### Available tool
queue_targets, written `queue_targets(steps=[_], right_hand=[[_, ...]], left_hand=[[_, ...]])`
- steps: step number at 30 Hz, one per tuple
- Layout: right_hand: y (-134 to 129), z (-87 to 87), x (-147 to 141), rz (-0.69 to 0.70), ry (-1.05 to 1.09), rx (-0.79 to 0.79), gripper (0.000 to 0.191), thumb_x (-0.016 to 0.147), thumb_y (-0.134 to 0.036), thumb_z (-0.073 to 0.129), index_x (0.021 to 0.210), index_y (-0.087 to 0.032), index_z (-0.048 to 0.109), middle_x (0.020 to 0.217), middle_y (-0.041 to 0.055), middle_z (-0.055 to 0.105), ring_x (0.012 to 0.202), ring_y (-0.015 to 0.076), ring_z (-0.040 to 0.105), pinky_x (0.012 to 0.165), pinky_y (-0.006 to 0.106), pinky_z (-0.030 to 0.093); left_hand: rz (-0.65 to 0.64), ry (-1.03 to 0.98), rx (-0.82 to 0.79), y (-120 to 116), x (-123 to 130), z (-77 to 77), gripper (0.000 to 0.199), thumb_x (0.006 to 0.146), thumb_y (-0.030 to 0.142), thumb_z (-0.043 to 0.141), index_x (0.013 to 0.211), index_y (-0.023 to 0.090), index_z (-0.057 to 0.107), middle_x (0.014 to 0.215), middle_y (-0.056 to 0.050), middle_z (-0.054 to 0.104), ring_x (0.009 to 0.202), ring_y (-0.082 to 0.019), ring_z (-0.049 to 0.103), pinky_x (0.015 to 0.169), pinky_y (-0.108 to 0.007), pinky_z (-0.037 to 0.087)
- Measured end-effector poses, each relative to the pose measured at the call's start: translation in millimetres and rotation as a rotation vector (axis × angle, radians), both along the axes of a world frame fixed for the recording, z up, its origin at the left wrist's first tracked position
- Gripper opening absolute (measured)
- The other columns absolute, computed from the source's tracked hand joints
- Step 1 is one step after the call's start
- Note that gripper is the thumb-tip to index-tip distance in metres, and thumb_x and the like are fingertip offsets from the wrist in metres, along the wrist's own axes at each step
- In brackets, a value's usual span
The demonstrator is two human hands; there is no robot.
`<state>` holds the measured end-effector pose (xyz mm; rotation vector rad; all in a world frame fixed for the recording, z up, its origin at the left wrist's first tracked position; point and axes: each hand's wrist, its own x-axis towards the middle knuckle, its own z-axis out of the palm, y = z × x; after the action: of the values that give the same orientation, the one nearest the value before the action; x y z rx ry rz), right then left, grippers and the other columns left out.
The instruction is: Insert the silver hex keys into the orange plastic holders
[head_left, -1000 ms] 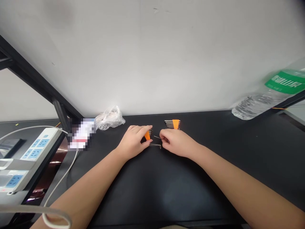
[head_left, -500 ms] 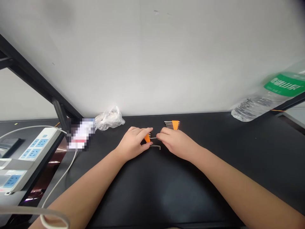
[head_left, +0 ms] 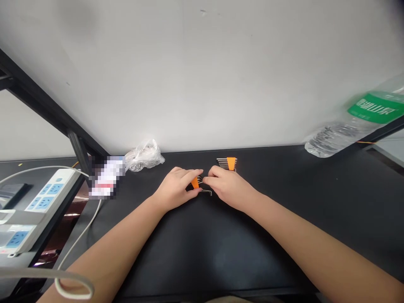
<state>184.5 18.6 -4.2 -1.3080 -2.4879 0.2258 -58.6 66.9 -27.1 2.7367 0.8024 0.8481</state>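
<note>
My left hand (head_left: 176, 187) and right hand (head_left: 230, 185) are showing bare; left forearm (head_left: 123, 244) and right forearm (head_left: 299, 235), uncovered too, are widening smoothly from slim wrists (head_left: 159, 205).

Right hand (head_left: 225, 185) shifted left; fingertips (head_left: 205, 180) now close beside held orange holder (head_left: 195, 183).

green label (head_left: 375, 107) on btl (head_left: 331, 138) reads "山泉", other chars blurry.

We hold both arms (head_left: 132, 240) toward the back edge of the worktop (head_left: 205, 252), left hand (head_left: 178, 187) curled, right hand (head_left: 226, 185) pinching nearby.
</note>
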Motion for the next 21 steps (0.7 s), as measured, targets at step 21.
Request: queue_targets(steps=[21], right_hand=[[5.4,-8.2,-3.1,-0.008,-0.034,-0.093,0.022,0.102,-0.025,0.054,0.093,-0.018,0.072,0.090,0.0049,0.065,0.075,0.0153,0.059,0.066,0.029,0.040]], left_hand=[[0.064,-0.023,-0.008,-0.4,0.6,2.7,0.047,0.096,0.030,0.067,0.141,0.026,0.055,0.126,-0.007,0.074,0.111,-0.023,0.072,0.097,-0.042,0.054]])
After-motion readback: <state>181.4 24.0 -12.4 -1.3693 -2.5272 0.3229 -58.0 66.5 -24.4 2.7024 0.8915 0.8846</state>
